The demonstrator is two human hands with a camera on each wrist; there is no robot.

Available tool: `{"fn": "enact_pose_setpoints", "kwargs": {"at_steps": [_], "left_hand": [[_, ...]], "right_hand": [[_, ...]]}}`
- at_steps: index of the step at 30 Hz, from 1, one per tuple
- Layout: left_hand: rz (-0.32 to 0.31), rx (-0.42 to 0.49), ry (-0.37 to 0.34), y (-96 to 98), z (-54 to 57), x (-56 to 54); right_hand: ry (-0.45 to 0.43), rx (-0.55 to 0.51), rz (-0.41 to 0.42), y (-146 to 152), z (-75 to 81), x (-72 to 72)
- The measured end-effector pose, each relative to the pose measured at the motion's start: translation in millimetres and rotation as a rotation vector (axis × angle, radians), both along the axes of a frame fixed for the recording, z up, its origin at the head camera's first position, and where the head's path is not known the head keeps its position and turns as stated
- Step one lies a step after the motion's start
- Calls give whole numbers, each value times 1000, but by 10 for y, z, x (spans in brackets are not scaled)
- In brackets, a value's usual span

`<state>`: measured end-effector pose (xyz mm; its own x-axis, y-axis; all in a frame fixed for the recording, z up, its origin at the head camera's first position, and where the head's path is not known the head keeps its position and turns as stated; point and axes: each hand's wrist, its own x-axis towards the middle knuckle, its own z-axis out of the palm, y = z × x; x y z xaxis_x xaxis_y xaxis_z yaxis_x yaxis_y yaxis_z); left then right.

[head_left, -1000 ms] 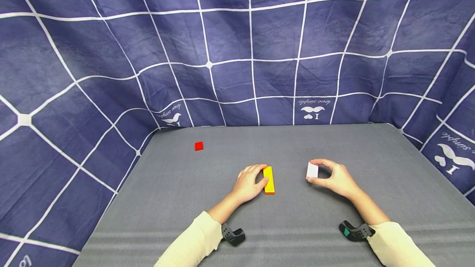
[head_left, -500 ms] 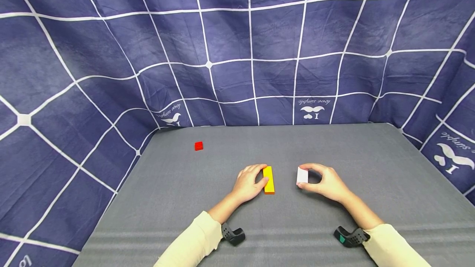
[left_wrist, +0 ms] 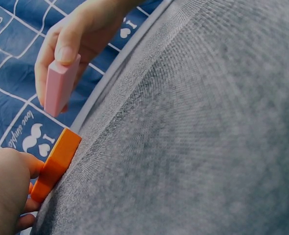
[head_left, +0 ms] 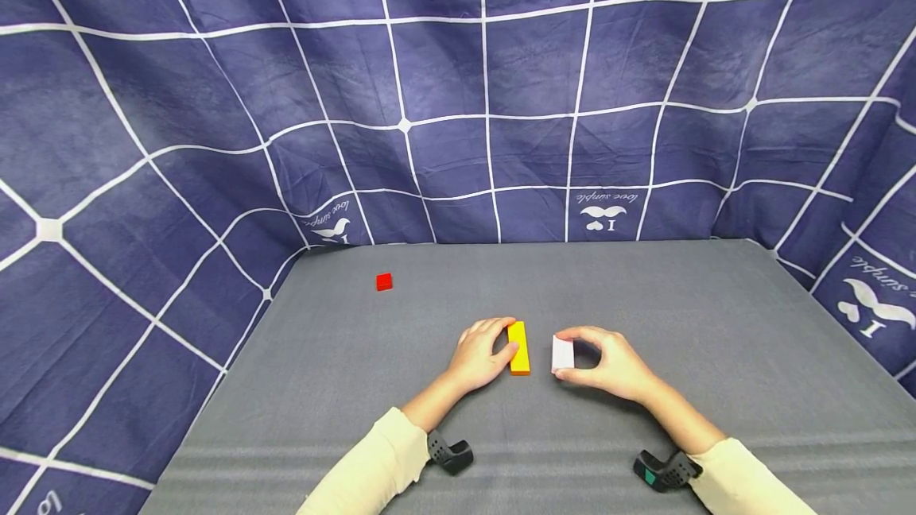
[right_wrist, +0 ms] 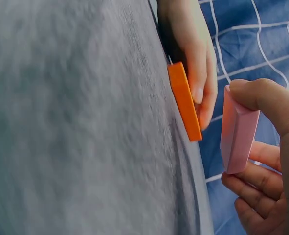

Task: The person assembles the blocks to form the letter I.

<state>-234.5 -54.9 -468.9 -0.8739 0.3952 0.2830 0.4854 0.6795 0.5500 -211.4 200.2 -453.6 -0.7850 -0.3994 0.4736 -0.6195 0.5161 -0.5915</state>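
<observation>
A long yellow-orange block point(head_left: 520, 360) lies on the grey table, and my left hand point(head_left: 475, 358) grips it from the left side. The left wrist view shows the thumb on one face of this block and the fingers partly hidden behind it. To the right, my right hand point(head_left: 614, 365) pinches a pale pink block point(head_left: 564, 354) between thumb and fingertips at its two ends. That block is held above the table in the right wrist view, a short gap away from the orange one, with its broad side facing it.
A small red block point(head_left: 384, 282) sits at the far left of the grey tabletop point(head_left: 680, 292). Behind the table hangs a blue curtain point(head_left: 529, 149) with white grid lines, which also runs along the left and right sides.
My right hand has moved left and slightly nearer to me with the pink block, narrowing the gap to the yellow-orange block. The left hand has stayed still.
</observation>
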Motion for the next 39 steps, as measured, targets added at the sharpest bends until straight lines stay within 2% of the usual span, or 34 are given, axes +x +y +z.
{"fn": "enact_pose_setpoints", "kwargs": {"at_steps": [10,17,24,28,35,39], "left_hand": [[-2,-4,17,-2,-10,-3],[-4,-8,10,2,2,1],[-4,-9,19,1,-2,-2],[-2,-12,28,-2,-10,5],[-3,-12,23,0,-6,1],[-2,-11,20,-3,-13,-5]], "right_hand": [[55,34,71,-189,-8,76],[88,25,154,-323,-6,142],[82,37,232,-450,-28,223],[84,60,247,-498,-62,252],[169,99,235,-539,-115,266],[184,130,222,-544,-150,286]]}}
